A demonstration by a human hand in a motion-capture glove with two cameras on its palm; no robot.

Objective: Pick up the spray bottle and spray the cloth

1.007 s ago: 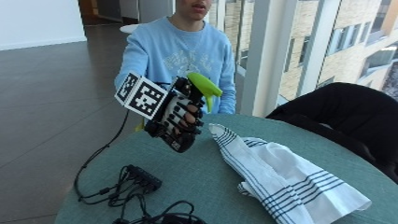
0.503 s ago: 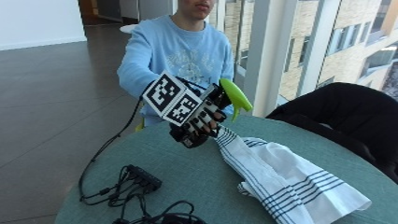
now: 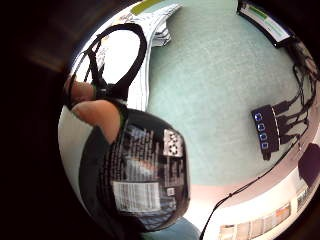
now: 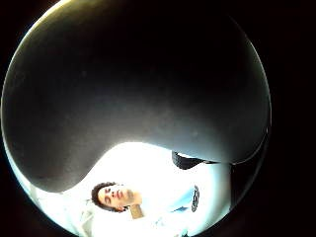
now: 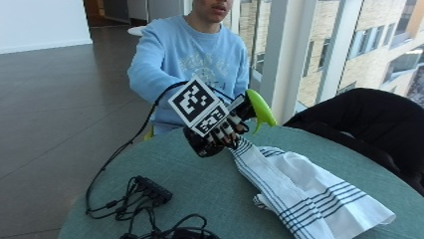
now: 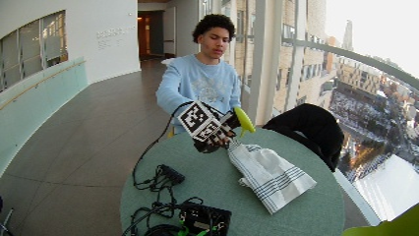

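At the centre of the outside view, the gloved right hand (image 5: 215,132) is grasping the spray bottle (image 5: 260,108) above the striped cloth (image 5: 301,191), while the little-finger view is showing its dark body (image 3: 140,172), so a badly aimed nozzle could wet the table (image 5: 199,179).

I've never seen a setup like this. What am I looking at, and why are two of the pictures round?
No robot here: a person sits at a round green table, wearing a black glove on the right hand. Two pictures come from cameras beside the table, one wider. The two round ones come from tiny cameras on the glove's palm, so they see whatever the hand holds. That hand has its grip around a dark spray bottle with a lime-green head, held above the table near one end of a white striped cloth. In the thumb-side view the bottle blocks most of the picture. A black cable hub also lies on the table.
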